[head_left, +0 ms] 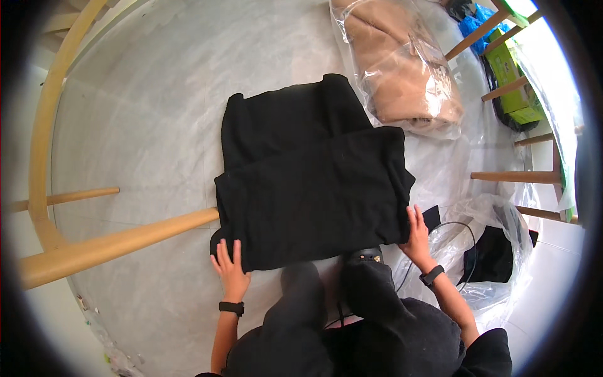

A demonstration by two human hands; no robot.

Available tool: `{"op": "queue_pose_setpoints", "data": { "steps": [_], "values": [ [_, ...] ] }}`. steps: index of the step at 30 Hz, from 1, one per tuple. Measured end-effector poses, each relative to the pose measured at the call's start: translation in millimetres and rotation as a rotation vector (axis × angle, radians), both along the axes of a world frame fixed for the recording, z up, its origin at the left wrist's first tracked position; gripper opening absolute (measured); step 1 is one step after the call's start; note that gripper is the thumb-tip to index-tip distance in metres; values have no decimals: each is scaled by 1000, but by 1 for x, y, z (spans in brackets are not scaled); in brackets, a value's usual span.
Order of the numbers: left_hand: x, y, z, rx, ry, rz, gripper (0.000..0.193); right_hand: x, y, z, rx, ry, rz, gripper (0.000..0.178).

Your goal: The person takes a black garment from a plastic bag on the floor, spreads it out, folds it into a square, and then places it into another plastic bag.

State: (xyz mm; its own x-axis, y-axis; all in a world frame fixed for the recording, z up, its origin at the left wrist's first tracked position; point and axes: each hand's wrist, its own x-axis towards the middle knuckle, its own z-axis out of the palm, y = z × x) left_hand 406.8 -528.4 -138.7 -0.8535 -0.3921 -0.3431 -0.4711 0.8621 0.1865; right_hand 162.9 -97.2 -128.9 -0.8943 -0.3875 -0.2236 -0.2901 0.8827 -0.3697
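A black cloth or garment (314,201), folded over on itself, lies on the grey floor in front of my feet. Its nearer layer overlaps a farther part that reaches away from me; what kind of garment it is cannot be made out. At its near left corner rests my left hand (231,276), fingers spread, touching the fabric's edge. My right hand (416,240) is at the near right edge, fingers stretched along the side of the cloth; its thumb side is partly hidden. Neither hand visibly grasps the fabric.
A tan folded fabric in a clear plastic bag (402,69) lies beyond the cloth. Wooden chair legs (125,235) stand close on the left, others (515,178) on the right. Crumpled clear plastic (502,220), a black piece (493,257) and a green box (515,75) are at right.
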Motion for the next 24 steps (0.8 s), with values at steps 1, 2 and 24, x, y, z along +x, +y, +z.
{"op": "queue_pose_setpoints", "data": {
  "steps": [1,2,24],
  "values": [
    [6,-6,-4,16,48,71,115,0,16,-8,-14,15,-64,114],
    [13,-12,-7,33,97,139,116,0,33,-12,92,-23,-47,103],
    [15,-40,64,126,716,562,32,-153,223,150,24,268,-570,29]
  ]
}}
